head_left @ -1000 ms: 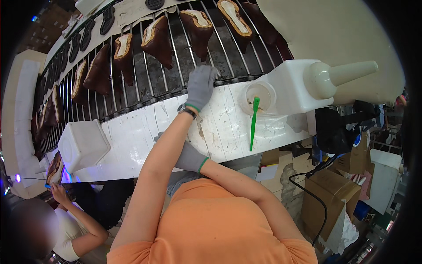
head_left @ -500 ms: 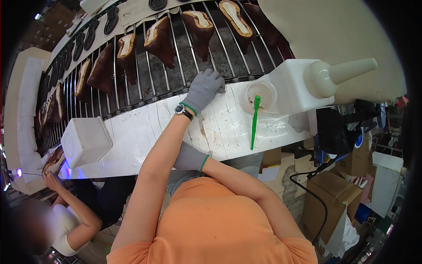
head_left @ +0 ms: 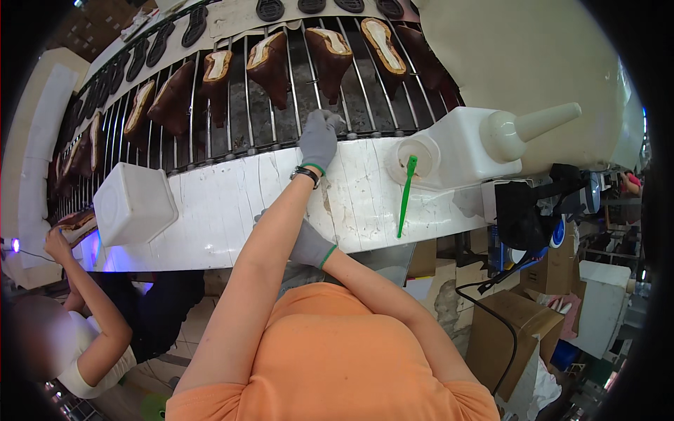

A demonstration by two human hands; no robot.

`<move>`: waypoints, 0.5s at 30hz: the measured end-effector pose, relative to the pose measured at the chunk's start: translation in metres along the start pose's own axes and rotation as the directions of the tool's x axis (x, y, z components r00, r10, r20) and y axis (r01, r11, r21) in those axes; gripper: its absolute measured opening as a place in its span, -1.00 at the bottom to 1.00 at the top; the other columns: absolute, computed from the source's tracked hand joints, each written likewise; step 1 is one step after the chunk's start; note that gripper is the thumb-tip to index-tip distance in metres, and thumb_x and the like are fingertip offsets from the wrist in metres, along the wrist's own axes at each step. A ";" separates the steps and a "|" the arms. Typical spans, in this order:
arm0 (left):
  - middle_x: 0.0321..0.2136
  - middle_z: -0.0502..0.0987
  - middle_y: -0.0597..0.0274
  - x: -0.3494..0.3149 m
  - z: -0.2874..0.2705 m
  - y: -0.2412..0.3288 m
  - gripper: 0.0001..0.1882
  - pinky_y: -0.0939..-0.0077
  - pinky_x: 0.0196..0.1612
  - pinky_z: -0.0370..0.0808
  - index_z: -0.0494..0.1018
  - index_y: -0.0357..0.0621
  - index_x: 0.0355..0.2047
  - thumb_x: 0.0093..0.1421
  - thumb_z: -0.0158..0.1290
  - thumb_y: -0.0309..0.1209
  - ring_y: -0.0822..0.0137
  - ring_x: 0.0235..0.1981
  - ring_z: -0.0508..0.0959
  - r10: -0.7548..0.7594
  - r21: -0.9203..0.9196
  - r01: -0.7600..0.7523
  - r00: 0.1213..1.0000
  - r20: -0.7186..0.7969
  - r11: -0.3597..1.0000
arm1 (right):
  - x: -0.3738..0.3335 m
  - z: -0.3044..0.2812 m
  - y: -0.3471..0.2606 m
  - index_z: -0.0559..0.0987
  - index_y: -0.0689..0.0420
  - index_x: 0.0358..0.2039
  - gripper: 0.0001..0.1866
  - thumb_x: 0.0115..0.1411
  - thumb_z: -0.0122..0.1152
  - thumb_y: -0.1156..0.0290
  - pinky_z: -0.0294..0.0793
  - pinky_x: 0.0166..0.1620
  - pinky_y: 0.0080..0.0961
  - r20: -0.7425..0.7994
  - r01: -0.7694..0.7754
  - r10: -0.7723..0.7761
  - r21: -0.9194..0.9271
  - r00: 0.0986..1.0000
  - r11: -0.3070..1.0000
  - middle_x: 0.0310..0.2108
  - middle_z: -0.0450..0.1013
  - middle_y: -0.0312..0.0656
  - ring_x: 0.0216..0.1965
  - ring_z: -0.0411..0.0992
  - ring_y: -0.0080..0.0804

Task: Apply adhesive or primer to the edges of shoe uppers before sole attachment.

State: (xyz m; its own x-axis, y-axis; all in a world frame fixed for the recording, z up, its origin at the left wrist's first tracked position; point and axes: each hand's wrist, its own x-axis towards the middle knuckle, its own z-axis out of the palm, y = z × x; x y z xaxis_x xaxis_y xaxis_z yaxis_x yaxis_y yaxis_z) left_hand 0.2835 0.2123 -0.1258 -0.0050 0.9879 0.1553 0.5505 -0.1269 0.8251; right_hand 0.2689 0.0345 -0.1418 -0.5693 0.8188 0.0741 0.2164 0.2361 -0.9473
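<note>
My left hand (head_left: 320, 140), in a grey glove with a green cuff and a watch at the wrist, reaches over the near edge of a metal-bar conveyor rack (head_left: 298, 105). Its fingers are curled together over the bars; whether anything is in them is hidden. My right hand (head_left: 310, 243), also grey-gloved, lies under my left forearm at the front edge of the white worktop (head_left: 210, 200); its fingers are mostly covered. Brown leather shoe uppers (head_left: 330, 63), with pale soles facing up, stand in a row on the bars beyond my left hand.
On the worktop stand a white square container (head_left: 135, 203), a white bottle with a long nozzle (head_left: 456, 147), and a cup (head_left: 423, 151) with a green brush (head_left: 406, 200). Black outsoles (head_left: 196, 27) line the far side. A co-worker (head_left: 105, 337) sits at left, holding a shoe. Cardboard boxes (head_left: 509, 330) stand at right.
My left hand has shifted slightly left and its fingers have drawn together. The shoe uppers and worktop things sit at changed places in the picture as the view moved.
</note>
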 end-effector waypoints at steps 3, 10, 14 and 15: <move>-0.34 0.55 0.07 0.005 -0.005 -0.005 -0.76 0.28 -0.18 0.43 0.47 -0.22 -0.30 0.31 0.03 -0.26 0.07 -0.26 0.55 -0.136 -0.222 0.121 0.989 -0.055 0.968 | 0.002 -0.005 -0.009 0.37 0.21 0.06 -0.64 0.29 0.04 0.35 0.18 0.29 -0.34 0.028 -0.060 0.059 0.041 0.998 0.997 0.13 0.33 -0.01 0.17 0.25 -0.13; -0.53 0.55 0.12 -0.054 -0.059 -0.019 -0.71 0.34 -0.39 0.44 0.50 -0.23 -0.41 0.32 0.01 -0.26 0.20 -0.51 0.56 0.162 -0.232 -0.141 0.984 0.072 0.962 | 0.003 0.041 -0.019 0.08 0.04 0.40 -0.42 0.43 -0.29 0.13 -0.10 0.43 -0.32 0.313 0.197 -0.071 -0.390 0.947 0.900 0.42 -0.02 -0.13 0.44 -0.08 -0.28; -0.50 0.58 0.19 -0.078 -0.094 -0.022 -0.72 0.38 -0.36 0.45 0.55 -0.18 -0.42 0.28 0.05 -0.22 0.25 -0.46 0.57 -0.034 0.027 0.027 0.957 0.288 0.999 | 0.004 0.054 -0.018 0.24 0.05 0.29 -0.51 0.41 -0.23 0.19 0.03 0.39 -0.31 0.284 0.171 -0.155 -0.032 0.946 0.985 0.33 0.13 -0.13 0.33 0.09 -0.28; -0.50 0.58 0.21 -0.080 -0.098 -0.021 -0.72 0.39 -0.35 0.45 0.56 -0.16 -0.43 0.26 0.08 -0.21 0.25 -0.44 0.57 -0.079 0.041 0.070 0.946 0.316 0.997 | 0.004 0.054 -0.017 0.24 0.04 0.29 -0.51 0.41 -0.23 0.20 0.03 0.39 -0.31 0.297 0.208 -0.169 -0.106 0.940 0.972 0.34 0.12 -0.13 0.34 0.08 -0.28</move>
State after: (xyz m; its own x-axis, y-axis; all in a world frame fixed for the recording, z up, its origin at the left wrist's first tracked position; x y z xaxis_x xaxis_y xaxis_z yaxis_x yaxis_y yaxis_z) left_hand 0.1905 0.1268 -0.1028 0.2153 0.9724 -0.0900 0.5829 -0.0541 0.8107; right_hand 0.2203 0.0055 -0.1419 -0.8073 0.5739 0.1371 0.1755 0.4555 -0.8728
